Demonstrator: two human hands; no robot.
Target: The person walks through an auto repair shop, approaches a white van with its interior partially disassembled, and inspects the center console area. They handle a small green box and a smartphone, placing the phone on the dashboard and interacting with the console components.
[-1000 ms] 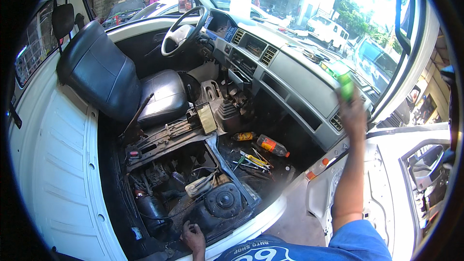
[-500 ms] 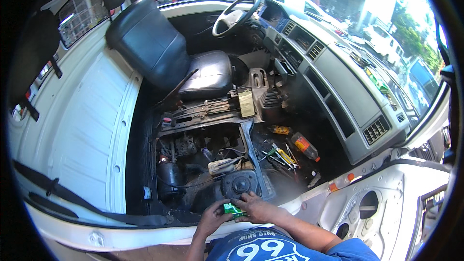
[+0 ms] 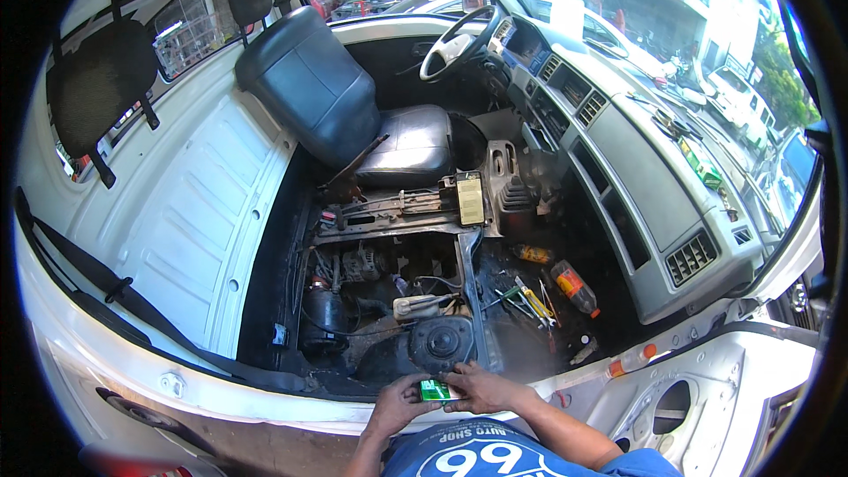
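A small green-and-white box (image 3: 434, 390) is held low over the door sill, close to the blue shirt. My left hand (image 3: 399, 405) grips its left end with the fingers curled round it. On the opposite end, my right hand (image 3: 481, 389) is closed with its fingers at the box's edge. Just beyond the hands sits a round black strut-tower mount (image 3: 442, 343). The open engine bay under the removed seat shows a dark cylindrical canister (image 3: 323, 325) and a pale plastic reservoir (image 3: 419, 306).
Hand tools (image 3: 535, 304) and a drink bottle (image 3: 574, 289) lie on the passenger floor. Another bottle (image 3: 632, 359) rests by the open door (image 3: 715, 389). The driver's seat (image 3: 318, 97) stands beyond the bay, and the dashboard (image 3: 609, 150) runs along the right.
The view has shifted, so the cab appears farther right and more of the left side shows. Both hands keep hold of the green box, which now shows a broader face.
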